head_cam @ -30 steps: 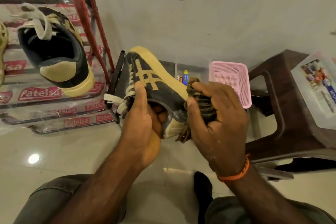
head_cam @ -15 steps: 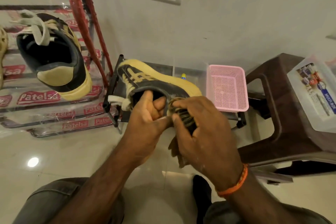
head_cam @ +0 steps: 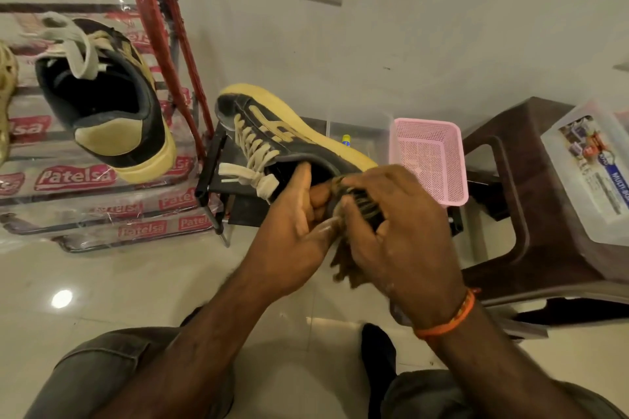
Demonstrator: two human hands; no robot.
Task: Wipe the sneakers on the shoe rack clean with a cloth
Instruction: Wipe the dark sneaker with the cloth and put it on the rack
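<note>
A black sneaker (head_cam: 272, 133) with tan stripes, cream laces and a yellow sole lies on its side in mid-air, toe pointing up-left. My left hand (head_cam: 292, 224) grips it at the collar, thumb inside the opening. My right hand (head_cam: 394, 231) holds a bunched brown striped cloth (head_cam: 354, 207) pressed against the heel; the cloth's end hangs below my fingers. The matching second sneaker (head_cam: 105, 102) sits tilted on the shoe rack (head_cam: 81, 177) at the left, heel toward me.
The rack is wrapped in clear plastic printed "Patelsa", with a red frame post (head_cam: 163, 31). A pink mesh basket (head_cam: 429, 160) sits on a low black stand (head_cam: 211, 173). A brown plastic stool (head_cam: 510, 214) at the right carries a clear box (head_cam: 592, 173). Glossy tiled floor lies below.
The held sneaker has rolled from sole-right upright to lying on its side with laces showing. My right hand with the cloth has shifted down around the heel.
</note>
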